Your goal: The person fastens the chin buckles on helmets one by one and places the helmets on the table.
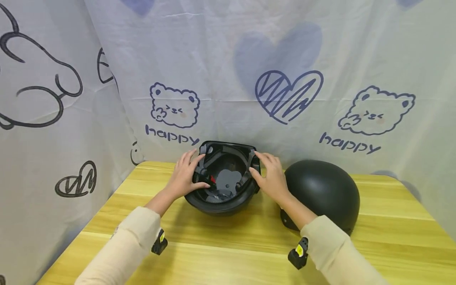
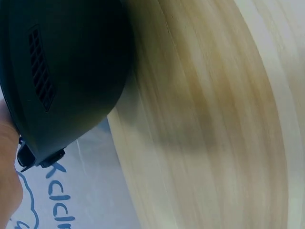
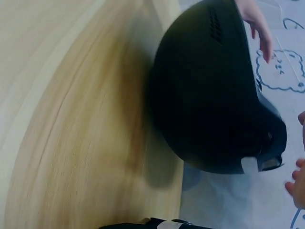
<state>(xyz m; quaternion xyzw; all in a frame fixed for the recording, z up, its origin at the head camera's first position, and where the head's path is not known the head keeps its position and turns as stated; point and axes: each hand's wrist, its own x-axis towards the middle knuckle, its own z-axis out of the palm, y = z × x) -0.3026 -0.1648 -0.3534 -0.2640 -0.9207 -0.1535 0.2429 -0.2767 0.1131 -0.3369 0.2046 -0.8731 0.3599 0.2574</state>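
Note:
A black helmet (image 1: 217, 206) lies upside down on the table, its inside up. Grey straps, a red buckle piece and a pale round patch show within. Over its left rim my left hand (image 1: 183, 176) spreads its fingers, the thumb reaching across the opening. At the right rim is my right hand (image 1: 271, 177), fingers loosely bent near a strap. The right wrist view shows the right fingers (image 3: 298, 186) apart from the shell. Whether the left fingers touch the rim cannot be made out. The left wrist view shows the helmet's side vent (image 2: 40, 69).
A second black helmet (image 1: 322, 194) sits dome up on the right, partly behind my right forearm. Beneath both is a wood-grain table (image 1: 213, 253). White cloth (image 1: 221, 63) with printed bears and hearts hangs behind the table and on its left.

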